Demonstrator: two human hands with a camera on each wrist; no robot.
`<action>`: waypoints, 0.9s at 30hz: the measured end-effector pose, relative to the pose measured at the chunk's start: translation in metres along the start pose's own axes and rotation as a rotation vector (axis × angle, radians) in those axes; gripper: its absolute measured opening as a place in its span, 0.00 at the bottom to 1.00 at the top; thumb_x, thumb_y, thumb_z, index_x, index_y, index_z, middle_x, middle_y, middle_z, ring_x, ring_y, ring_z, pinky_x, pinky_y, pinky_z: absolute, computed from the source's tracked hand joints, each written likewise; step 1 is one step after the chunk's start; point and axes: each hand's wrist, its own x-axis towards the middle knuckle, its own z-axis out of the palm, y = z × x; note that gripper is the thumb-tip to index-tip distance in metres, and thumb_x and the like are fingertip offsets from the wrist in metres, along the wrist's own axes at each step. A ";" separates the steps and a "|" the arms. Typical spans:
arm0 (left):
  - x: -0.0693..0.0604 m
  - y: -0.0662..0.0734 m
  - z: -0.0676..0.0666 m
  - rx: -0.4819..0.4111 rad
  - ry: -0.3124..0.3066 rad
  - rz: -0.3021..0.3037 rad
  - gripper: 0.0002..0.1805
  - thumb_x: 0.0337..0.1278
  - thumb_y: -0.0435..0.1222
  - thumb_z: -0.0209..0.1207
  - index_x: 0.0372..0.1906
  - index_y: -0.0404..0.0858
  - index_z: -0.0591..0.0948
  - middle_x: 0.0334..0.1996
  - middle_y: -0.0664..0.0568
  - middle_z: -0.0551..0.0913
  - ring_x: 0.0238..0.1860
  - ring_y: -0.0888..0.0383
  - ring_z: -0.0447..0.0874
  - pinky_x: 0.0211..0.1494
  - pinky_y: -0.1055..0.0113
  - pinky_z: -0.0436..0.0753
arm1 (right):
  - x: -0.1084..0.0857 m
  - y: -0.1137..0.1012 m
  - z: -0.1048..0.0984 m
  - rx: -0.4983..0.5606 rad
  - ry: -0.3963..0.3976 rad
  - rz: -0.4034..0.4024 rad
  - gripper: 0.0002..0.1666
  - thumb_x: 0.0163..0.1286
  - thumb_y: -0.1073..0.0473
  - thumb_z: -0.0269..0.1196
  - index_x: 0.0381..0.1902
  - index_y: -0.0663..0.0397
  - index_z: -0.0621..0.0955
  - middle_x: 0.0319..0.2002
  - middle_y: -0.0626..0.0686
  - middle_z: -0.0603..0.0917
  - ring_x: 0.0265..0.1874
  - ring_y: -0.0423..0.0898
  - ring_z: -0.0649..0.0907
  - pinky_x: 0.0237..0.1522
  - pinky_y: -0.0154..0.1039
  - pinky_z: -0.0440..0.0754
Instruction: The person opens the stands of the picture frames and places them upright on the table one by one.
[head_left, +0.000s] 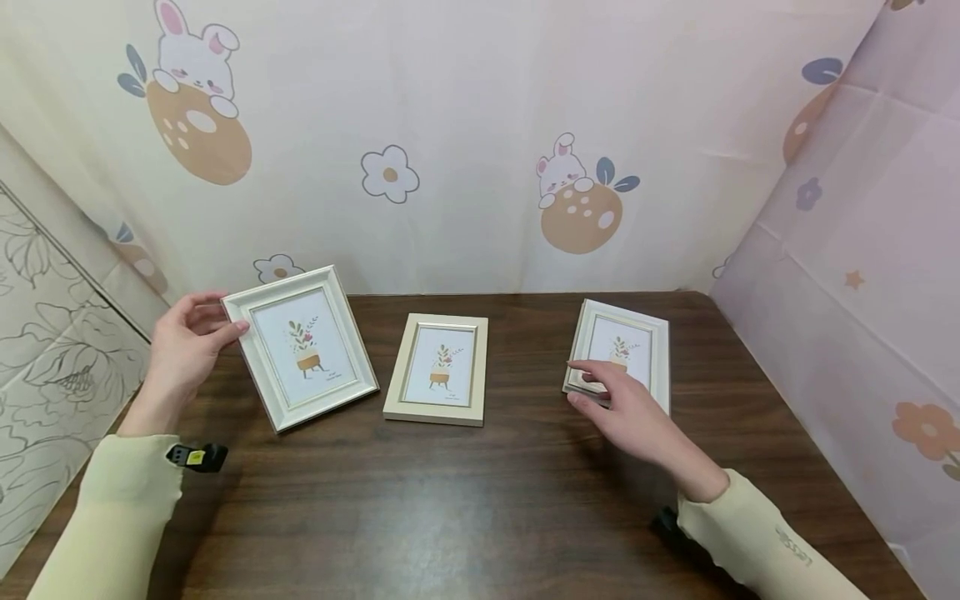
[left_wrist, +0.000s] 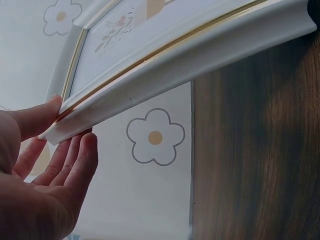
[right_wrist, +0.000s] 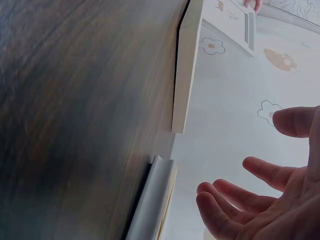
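Observation:
In the head view my left hand [head_left: 183, 354] holds a white picture frame [head_left: 303, 346] by its upper left edge. Thumb on the front, fingers behind, it pinches the moulding, as the left wrist view also shows. This frame is tilted up, its lower side close to the table. A cream picture frame [head_left: 440, 367] lies face up in the middle. Farther right lies a second white picture frame [head_left: 626, 337], partly covered by my right hand [head_left: 630, 412]. That hand hovers over it, and in the right wrist view its loosely spread fingers [right_wrist: 272, 175] hold nothing.
A dark brown wooden table [head_left: 450, 500] carries the frames. Behind it hangs a pale curtain [head_left: 465, 100] printed with rabbits and flowers. Another printed sheet [head_left: 862, 275] borders the right side, and a panel with flower line drawings [head_left: 52, 333] stands at left.

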 end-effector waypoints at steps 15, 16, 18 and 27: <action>-0.008 0.009 0.004 -0.136 0.018 0.069 0.26 0.56 0.27 0.69 0.58 0.44 0.76 0.43 0.63 0.81 0.41 0.70 0.82 0.39 0.76 0.83 | -0.002 -0.003 -0.002 -0.017 0.001 -0.035 0.28 0.73 0.52 0.63 0.66 0.56 0.74 0.62 0.60 0.76 0.58 0.58 0.78 0.56 0.57 0.78; -0.008 0.010 0.004 -0.112 0.023 0.076 0.26 0.56 0.28 0.69 0.58 0.45 0.76 0.43 0.63 0.81 0.41 0.70 0.82 0.39 0.77 0.83 | -0.002 -0.003 -0.002 -0.016 0.000 -0.044 0.28 0.73 0.51 0.63 0.66 0.56 0.74 0.61 0.60 0.76 0.58 0.57 0.78 0.56 0.57 0.78; -0.009 0.011 0.004 -0.085 0.029 0.082 0.25 0.57 0.29 0.69 0.59 0.45 0.76 0.43 0.64 0.81 0.41 0.70 0.81 0.39 0.77 0.83 | -0.004 -0.004 -0.002 -0.012 -0.002 -0.059 0.28 0.73 0.50 0.62 0.66 0.54 0.74 0.61 0.60 0.76 0.58 0.56 0.78 0.56 0.57 0.78; -0.010 0.012 0.006 -0.042 0.052 0.096 0.26 0.57 0.31 0.69 0.60 0.45 0.76 0.44 0.65 0.81 0.41 0.71 0.82 0.39 0.78 0.82 | -0.007 -0.007 -0.002 0.016 -0.002 -0.106 0.28 0.72 0.52 0.64 0.66 0.53 0.74 0.58 0.58 0.78 0.56 0.54 0.79 0.54 0.56 0.79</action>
